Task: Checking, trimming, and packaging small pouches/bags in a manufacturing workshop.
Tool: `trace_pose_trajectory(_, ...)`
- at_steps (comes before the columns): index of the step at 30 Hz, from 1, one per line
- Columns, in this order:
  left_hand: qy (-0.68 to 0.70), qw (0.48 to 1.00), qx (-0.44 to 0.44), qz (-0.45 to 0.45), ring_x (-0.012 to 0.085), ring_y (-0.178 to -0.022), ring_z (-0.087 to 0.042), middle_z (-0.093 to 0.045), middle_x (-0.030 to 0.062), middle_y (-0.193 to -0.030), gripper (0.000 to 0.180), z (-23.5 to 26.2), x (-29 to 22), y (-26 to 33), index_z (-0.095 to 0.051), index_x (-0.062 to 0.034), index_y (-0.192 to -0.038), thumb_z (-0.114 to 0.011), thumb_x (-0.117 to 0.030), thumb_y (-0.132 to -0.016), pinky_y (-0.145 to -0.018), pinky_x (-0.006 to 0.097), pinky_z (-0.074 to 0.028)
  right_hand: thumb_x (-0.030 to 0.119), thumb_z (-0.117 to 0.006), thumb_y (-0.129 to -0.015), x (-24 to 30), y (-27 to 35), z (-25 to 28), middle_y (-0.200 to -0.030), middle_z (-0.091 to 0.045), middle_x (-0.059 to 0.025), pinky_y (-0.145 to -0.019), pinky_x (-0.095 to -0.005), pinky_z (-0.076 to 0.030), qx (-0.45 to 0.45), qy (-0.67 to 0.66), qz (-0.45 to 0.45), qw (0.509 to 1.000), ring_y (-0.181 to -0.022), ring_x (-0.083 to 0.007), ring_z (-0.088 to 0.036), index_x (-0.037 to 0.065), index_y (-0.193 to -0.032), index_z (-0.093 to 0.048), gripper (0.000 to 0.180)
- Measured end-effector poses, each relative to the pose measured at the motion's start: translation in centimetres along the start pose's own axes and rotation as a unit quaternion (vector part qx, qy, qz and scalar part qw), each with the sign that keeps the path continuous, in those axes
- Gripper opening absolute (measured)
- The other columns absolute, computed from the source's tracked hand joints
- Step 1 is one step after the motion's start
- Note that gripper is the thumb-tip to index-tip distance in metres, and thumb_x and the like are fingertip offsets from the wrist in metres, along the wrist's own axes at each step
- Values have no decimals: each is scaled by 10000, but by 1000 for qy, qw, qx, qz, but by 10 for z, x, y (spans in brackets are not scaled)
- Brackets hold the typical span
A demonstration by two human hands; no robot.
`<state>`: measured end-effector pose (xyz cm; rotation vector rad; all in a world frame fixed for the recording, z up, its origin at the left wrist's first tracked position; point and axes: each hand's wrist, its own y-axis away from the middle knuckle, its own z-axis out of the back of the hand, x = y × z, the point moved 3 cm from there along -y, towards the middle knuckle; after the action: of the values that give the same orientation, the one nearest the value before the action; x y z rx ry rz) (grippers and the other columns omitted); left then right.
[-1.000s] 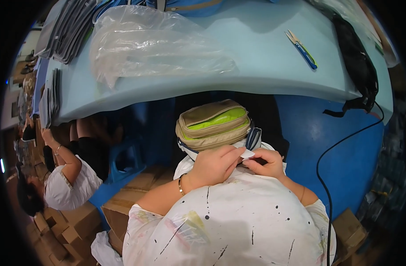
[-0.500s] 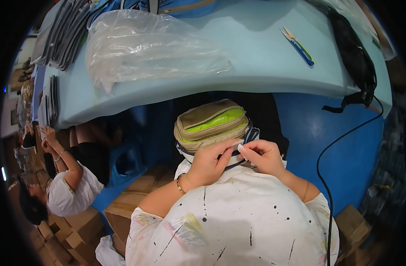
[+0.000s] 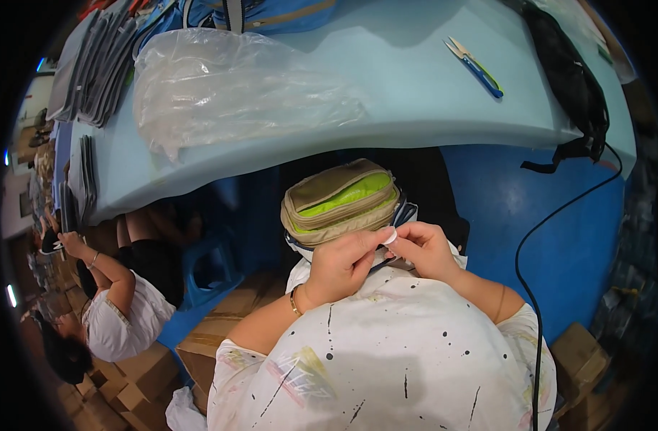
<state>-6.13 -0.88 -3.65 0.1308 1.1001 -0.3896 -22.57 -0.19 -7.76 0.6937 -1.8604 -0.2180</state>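
A khaki pouch with bright green panels (image 3: 339, 203) rests on my lap, just under the edge of the light blue table (image 3: 415, 108). My left hand (image 3: 343, 264) and my right hand (image 3: 423, 250) meet right below the pouch. Together their fingertips pinch a small white piece (image 3: 390, 235); what it is I cannot make out. A dark strap or edge of the pouch runs under my fingers. My white paint-spattered shirt fills the lower middle.
A crumpled clear plastic bag (image 3: 228, 90) lies on the table, blue thread snips (image 3: 476, 66) to its right, a black bag (image 3: 569, 86) at the far right edge. Grey stacked pieces (image 3: 92, 68) sit far left. Another person (image 3: 117, 309) sits lower left among cardboard boxes (image 3: 138, 388). A black cable (image 3: 551, 237) hangs at right.
My hands have drawn closer together below the pouch, and the small white piece now shows between the fingertips. The pouch stays in place.
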Motion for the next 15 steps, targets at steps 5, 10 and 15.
trace_pose_trajectory(5,-28,997,-40,-67,214,-761,-663,-663,104,-976,349,1,-3,-1,-659,-70,-1079,-627,54,-755,-665,263,-534,90,-604,-884,-4,0,0,-820,-662,-66,-688,-227,-506,8,-36,-9,999,-752,-107,-631,-27,-930,-639,131)
trace_pose_trajectory(10,4,997,-42,-63,208,-771,-670,-658,122,-1014,318,-1,-9,-1,-669,-46,-1045,-632,74,-753,-680,261,-545,86,-576,-904,-3,-2,-2,-862,-657,-61,-733,-231,-499,15,-43,10,999,-816,-107,-619,-19,-961,-635,133)
trace_pose_trajectory(15,16,998,-48,-46,208,-764,-670,-660,124,-1013,307,-2,-6,1,-678,-44,-1026,-647,69,-742,-671,261,-544,102,-570,-914,-3,-1,-5,-914,-644,-59,-750,-229,-488,52,-66,14,996,-830,-92,-597,-12,-998,-624,151)
